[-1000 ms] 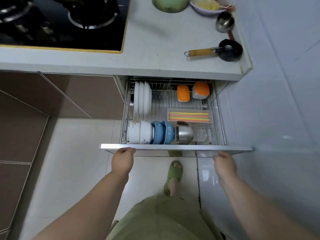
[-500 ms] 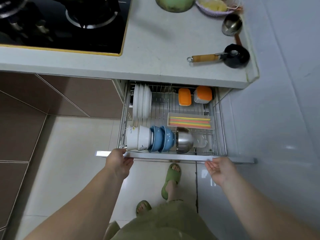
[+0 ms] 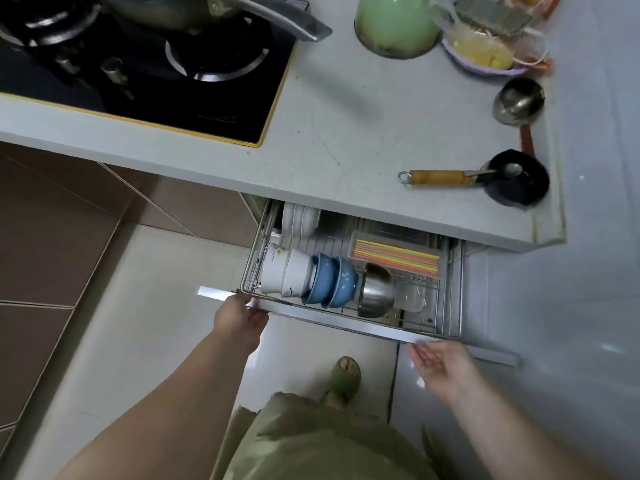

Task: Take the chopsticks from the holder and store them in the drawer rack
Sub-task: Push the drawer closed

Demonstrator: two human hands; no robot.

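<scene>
The wire drawer rack [image 3: 450, 292] stands partly out from under the counter. Multicoloured chopsticks [image 3: 394, 257] lie flat in a clear tray at the rack's back right. White bowls, blue bowls [image 3: 330, 280] and a steel bowl [image 3: 375, 292] stand along its front, white plates [image 3: 298, 220] at the back left. My left hand [image 3: 239, 318] is pressed against the left end of the silver drawer front [image 3: 332, 317], fingers against its edge. My right hand [image 3: 441, 362] hangs open, palm up, just below the front's right part, apart from it.
The grey counter [image 3: 346, 133] overhangs the drawer's back half. On it are a black gas hob [image 3: 138, 71], a green bowl [image 3: 394, 26], a steel ladle [image 3: 517, 100] and a small black pan with a wooden handle [image 3: 512, 178]. My sandalled foot [image 3: 344, 375] is on the white floor tiles.
The drawer has slid inward under the counter; the orange containers at its back are now hidden. My right hand has come off the drawer front and opened. My view shifted left and closer.
</scene>
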